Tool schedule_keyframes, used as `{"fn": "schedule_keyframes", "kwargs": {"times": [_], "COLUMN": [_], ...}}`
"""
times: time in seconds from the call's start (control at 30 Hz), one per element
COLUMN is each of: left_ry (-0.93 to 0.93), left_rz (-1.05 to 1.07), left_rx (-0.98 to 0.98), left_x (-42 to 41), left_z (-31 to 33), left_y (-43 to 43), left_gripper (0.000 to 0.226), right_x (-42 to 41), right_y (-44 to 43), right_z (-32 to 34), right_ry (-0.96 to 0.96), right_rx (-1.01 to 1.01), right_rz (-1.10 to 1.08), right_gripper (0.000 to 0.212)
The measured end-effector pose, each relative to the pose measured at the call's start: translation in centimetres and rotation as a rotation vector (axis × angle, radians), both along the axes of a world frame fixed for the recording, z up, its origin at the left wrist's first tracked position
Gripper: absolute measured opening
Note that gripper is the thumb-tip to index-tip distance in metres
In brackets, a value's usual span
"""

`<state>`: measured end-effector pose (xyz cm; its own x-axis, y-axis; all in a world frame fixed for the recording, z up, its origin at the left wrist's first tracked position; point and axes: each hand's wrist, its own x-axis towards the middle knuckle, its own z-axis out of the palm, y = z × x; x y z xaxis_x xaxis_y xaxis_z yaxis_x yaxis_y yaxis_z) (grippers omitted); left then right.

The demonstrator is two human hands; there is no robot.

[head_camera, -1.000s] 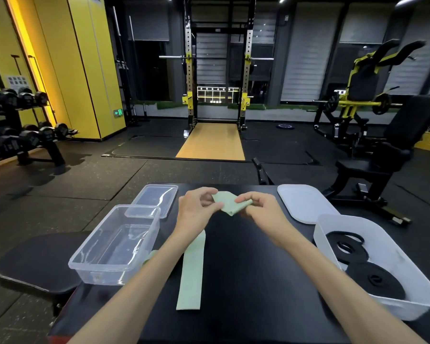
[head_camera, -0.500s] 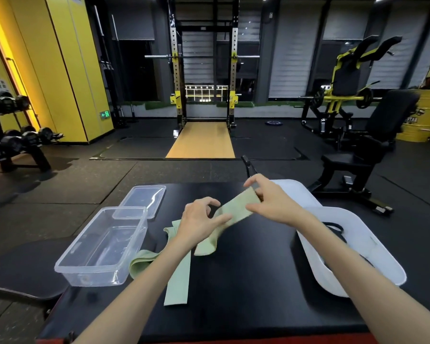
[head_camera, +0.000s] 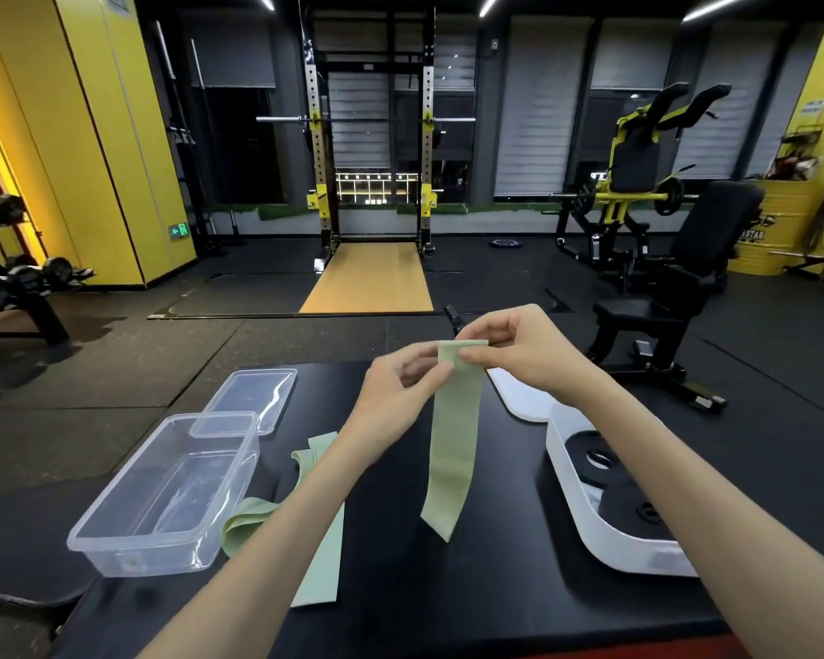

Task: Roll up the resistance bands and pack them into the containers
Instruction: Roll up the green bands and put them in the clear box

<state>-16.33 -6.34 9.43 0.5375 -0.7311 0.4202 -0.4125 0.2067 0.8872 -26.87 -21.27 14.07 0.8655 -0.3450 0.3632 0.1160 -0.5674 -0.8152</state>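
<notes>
A pale green resistance band hangs straight down above the black table, its lower end near the tabletop. My left hand and my right hand both pinch its top edge, held up over the table's middle. A second green band lies flat and partly looped on the table under my left forearm. An empty clear plastic container stands at the left, its clear lid behind it.
A white tub holding black weight plates sits at the right, with its white lid lying behind it. A black bench pad is at the lower left, beside the table. Gym machines and a dumbbell rack stand farther off.
Both hands have lifted the band's end from low over the table to well above it, so the band now hangs down unfolded. The head camera tilted and moved closer.
</notes>
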Motion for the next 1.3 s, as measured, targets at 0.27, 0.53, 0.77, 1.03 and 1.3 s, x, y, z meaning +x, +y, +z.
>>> {"fn": "schedule_keyframes", "kwargs": {"times": [0.27,0.53,0.77,1.03,1.3], "left_ry": [-0.087,-0.054,0.025,-0.038,0.096], "left_rz": [0.095,0.173,0.149,0.027,0.032], "left_rx": [-0.138,-0.115,-0.046,0.086,0.018], "left_x": [-0.1,0.8,1.7,2.5,2.3], "left_z": [3.1,3.1,1.6,0.3,0.1], "left_y": [-0.5,-1.5,-2.3,-2.2,-3.1], "left_gripper": [0.012,0.004,0.004,0.019,0.013], "right_x": [-1.0,-0.3,0.7,1.3,1.4], "right_y": [0.7,0.2,-0.7,-1.3,-1.4], "right_z": [2.6,1.9,-0.8,-1.1,-2.3], "right_ry": [-0.092,-0.101,-0.118,-0.176,-0.045], "right_rx": [0.064,0.137,0.224,0.271,0.328], "right_rz": [0.052,-0.012,-0.020,-0.055,-0.003], "right_gripper": [0.010,0.017,0.010,0.005,0.040]}}
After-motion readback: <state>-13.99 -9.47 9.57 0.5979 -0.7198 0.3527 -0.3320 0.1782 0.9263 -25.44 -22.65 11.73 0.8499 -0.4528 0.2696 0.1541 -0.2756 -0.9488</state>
